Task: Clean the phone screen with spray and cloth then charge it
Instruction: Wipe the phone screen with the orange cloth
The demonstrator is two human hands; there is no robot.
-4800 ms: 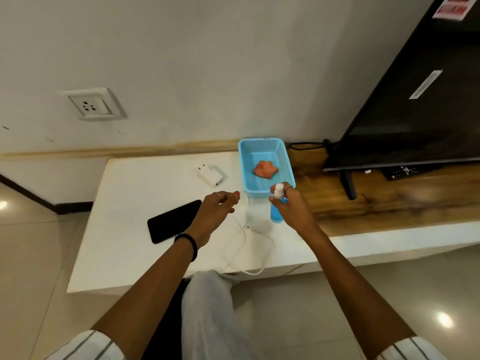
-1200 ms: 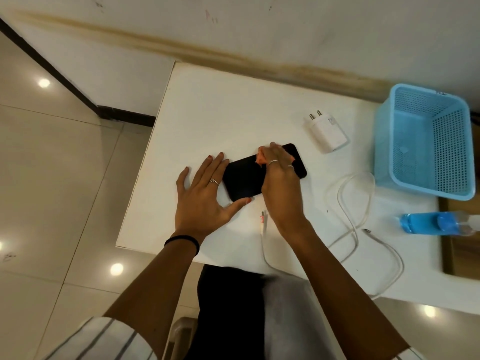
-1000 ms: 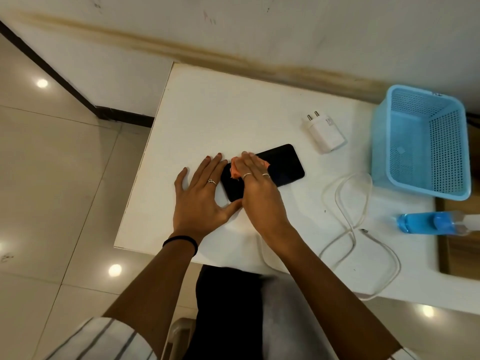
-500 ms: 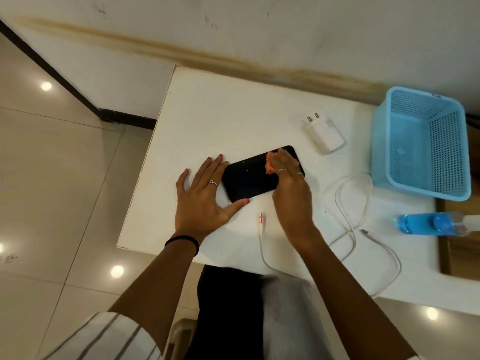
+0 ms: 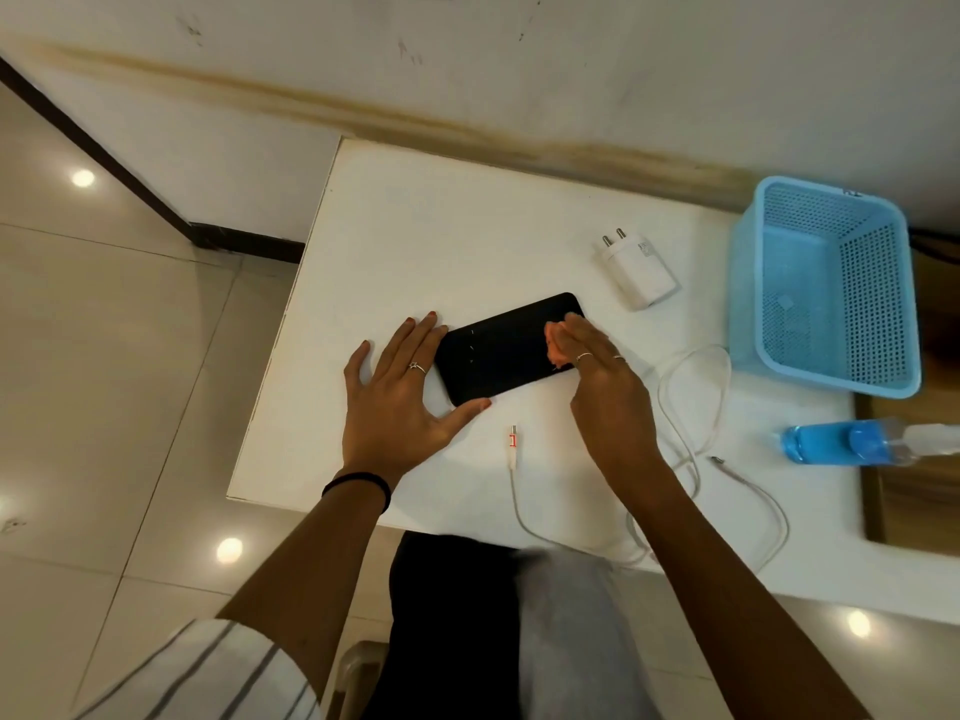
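Note:
The black phone (image 5: 501,348) lies screen up on the white table (image 5: 447,236). My left hand (image 5: 402,402) rests flat on the table with spread fingers, its thumb and fingertips bracing the phone's left end. My right hand (image 5: 602,376) presses a small orange cloth (image 5: 553,345) onto the phone's right end; most of the cloth is hidden under the fingers. A blue spray bottle (image 5: 852,444) lies on its side at the right. The white charger plug (image 5: 636,270) sits behind the phone. A white cable (image 5: 691,407) loops beside my right hand, one connector (image 5: 513,441) lying in front of the phone.
A light blue mesh basket (image 5: 826,283) stands at the back right, with nothing in it. The table's left and front edges drop to a tiled floor (image 5: 104,356). A wall (image 5: 519,59) runs behind the table. A wooden surface (image 5: 914,491) adjoins on the right.
The cloth left the basket and the spray bottle was laid down. My right hand wiped the cloth left along the screen, then back to the right end. My left hand stayed put.

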